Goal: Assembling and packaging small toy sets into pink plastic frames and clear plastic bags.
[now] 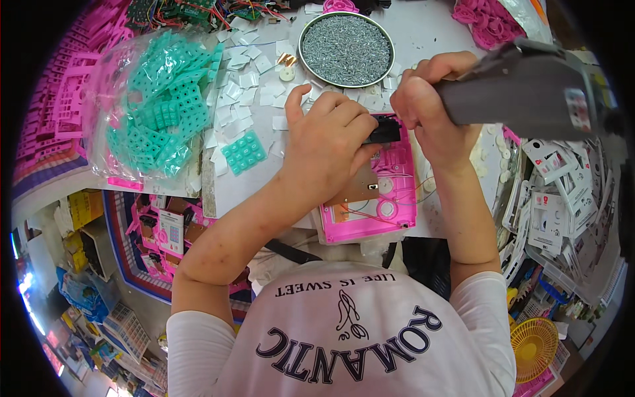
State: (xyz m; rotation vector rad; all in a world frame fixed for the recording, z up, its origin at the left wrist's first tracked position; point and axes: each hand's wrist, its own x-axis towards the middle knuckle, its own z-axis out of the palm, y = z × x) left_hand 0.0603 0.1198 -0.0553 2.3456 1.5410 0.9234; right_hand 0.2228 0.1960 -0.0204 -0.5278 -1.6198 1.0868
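In front of me lies an open pink plastic case (344, 231) with thin wires and a brown circuit board (357, 190) in it. My left hand (319, 145) reaches over the board from the left. Its thumb and forefinger are closed on a black plastic part (383, 130) at the case's far end; the little finger sticks out. My right hand (433, 109), above the case's far right corner, is wrapped around a dark grey handheld power tool (519, 92). The tool's body extends to the right; its working tip cannot be made out.
A round metal dish (346, 85) full of small screws stands beyond my hands. White square pieces (246, 79) lie scattered leftward, near a teal keypad (244, 152) and a bag of teal keypads (162, 99). White printed panels (562, 198) are piled at right, pink parts (73, 92) at far left.
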